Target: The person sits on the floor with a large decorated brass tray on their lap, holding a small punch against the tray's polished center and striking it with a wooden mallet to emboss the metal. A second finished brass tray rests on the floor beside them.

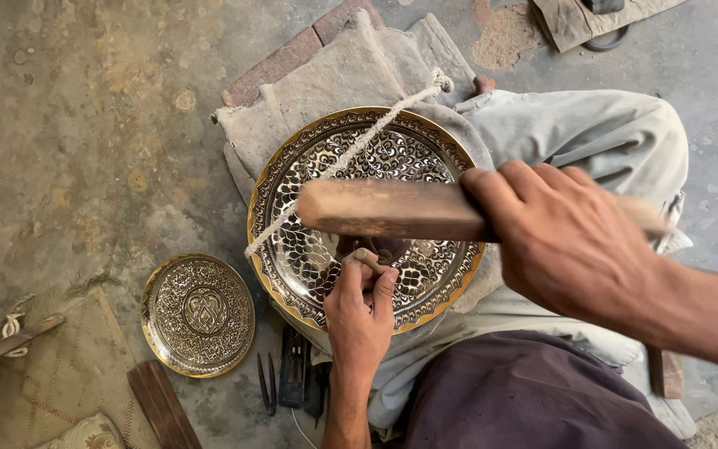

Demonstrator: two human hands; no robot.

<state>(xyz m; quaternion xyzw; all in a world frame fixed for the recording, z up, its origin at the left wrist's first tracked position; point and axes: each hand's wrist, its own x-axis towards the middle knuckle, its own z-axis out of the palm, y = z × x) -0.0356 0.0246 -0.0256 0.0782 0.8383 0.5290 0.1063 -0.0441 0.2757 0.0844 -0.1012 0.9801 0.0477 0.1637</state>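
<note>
Nearest the lens, at right of frame, the right hand point(571, 241) clenches a wooden mallet point(392, 209) held level over a large engraved brass plate point(317, 166) at centre. Below it, the left hand point(359, 312) pinches a small chisel point(366, 259) against that plate, which rests on folded cloth point(326, 79); a smaller engraved plate point(198, 314) lies at lower left.

1. A metal-engraving workshop at floor level is being shown: stained concrete floor point(85, 108) and worn sacking point(334, 75) are being used as the workbench.
2. Ornate brass plates point(198, 314), a wooden mallet point(392, 209) and small hand tools point(292, 378) are being kept about.
</note>
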